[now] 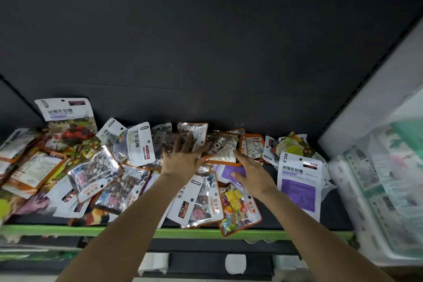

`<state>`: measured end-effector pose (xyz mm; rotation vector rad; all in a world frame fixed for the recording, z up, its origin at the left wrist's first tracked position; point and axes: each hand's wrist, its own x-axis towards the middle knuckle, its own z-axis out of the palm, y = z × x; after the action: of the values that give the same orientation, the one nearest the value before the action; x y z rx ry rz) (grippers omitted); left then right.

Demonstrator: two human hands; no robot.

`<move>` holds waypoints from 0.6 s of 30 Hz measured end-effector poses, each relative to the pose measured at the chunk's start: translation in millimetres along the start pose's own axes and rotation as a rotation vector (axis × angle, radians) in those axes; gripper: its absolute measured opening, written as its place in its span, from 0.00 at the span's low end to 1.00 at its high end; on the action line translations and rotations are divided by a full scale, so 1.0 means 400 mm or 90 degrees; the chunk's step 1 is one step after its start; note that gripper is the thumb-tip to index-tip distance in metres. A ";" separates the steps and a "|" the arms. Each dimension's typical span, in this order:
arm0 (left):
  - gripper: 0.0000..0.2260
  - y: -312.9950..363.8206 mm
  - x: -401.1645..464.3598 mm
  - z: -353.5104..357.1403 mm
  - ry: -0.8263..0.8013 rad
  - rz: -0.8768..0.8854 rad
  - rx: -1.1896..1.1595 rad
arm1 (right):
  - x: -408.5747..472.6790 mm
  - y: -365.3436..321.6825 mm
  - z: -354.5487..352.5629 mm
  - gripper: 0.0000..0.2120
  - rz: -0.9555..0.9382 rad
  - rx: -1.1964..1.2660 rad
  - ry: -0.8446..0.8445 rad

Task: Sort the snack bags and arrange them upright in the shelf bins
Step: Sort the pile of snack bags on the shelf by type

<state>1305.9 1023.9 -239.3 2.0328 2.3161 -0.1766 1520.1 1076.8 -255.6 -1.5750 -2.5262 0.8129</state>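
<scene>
Several snack bags lie in a loose heap on a dark shelf (pixel 229 107). My left hand (pixel 183 158) reaches into the middle of the heap, its fingers spread on clear stone-candy bags (pixel 192 133). My right hand (pixel 251 171) holds the corner of an orange-edged bag (pixel 225 150) lying back side up, thumb on top. A white and purple gummy bag (pixel 298 188) lies flat to the right. Another gummy bag (pixel 68 119) leans upright at the back left. A sugar candy bag (pixel 238 208) hangs over the front edge.
The shelf has a green front lip (pixel 206 233) and a dark back wall. White wrapped packs (pixel 384 190) stand at the right, beyond the shelf side. A lower shelf shows below with white tags.
</scene>
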 end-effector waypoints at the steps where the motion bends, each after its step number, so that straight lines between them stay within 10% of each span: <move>1: 0.23 -0.003 -0.004 0.004 -0.011 -0.012 -0.005 | 0.001 0.002 -0.001 0.30 -0.001 0.004 0.009; 6: 0.22 0.011 -0.018 -0.002 -0.060 -0.034 -0.075 | 0.036 -0.005 -0.022 0.27 0.059 0.171 0.124; 18: 0.31 0.120 0.024 0.000 -0.043 0.106 -0.149 | 0.034 0.016 -0.040 0.20 0.175 0.034 0.051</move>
<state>1352.0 1039.4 -242.6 2.0538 2.0082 0.0322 1523.7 1097.0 -247.9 -1.9237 -2.2446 0.8161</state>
